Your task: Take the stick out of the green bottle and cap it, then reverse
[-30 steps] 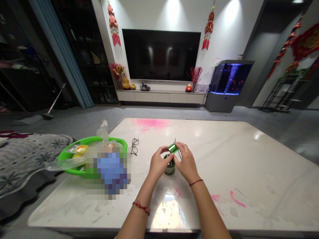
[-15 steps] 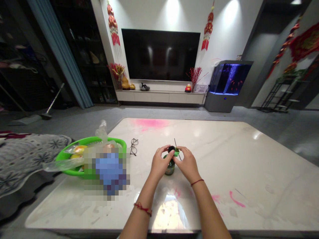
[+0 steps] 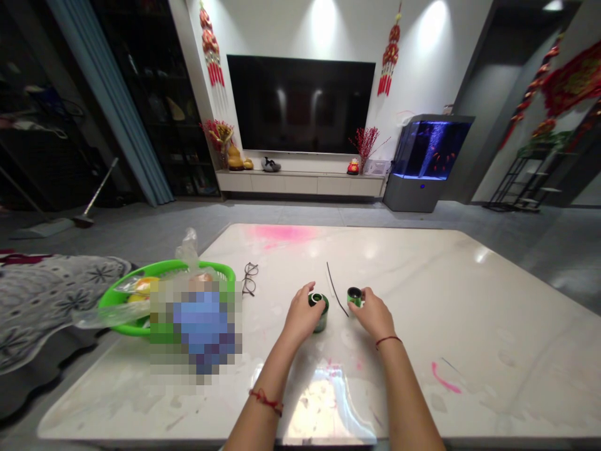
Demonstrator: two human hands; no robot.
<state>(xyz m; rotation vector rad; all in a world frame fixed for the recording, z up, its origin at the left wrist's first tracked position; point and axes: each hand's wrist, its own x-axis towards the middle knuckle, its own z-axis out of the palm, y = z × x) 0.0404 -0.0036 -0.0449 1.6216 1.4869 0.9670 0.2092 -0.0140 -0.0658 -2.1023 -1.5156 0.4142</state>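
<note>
A dark green glass bottle (image 3: 321,321) stands upright on the table, its mouth showing a pale ring. My left hand (image 3: 300,316) is at its left side, with the thumb across the bottle's upper edge and the fingers curving behind. To the right, my right hand (image 3: 375,313) pinches a green cap (image 3: 354,299) between thumb and fingers; its black hollow faces up. Between the bottle and the cap, a thin black strip (image 3: 337,291) lies slightly curved on the tabletop.
The pale table (image 3: 493,300) bears pink stains and a thin dark line near the right front. Eyeglasses (image 3: 250,279) lie left of the bottle. A green basket (image 3: 110,313) with plastic bags and yellow items stands at the left, beside a blurred blue patch.
My hands have moved apart. The right hand has carried the green cap to the right, off the spot above the bottle. My left hand has come down to the bottle, whose mouth now shows.
</note>
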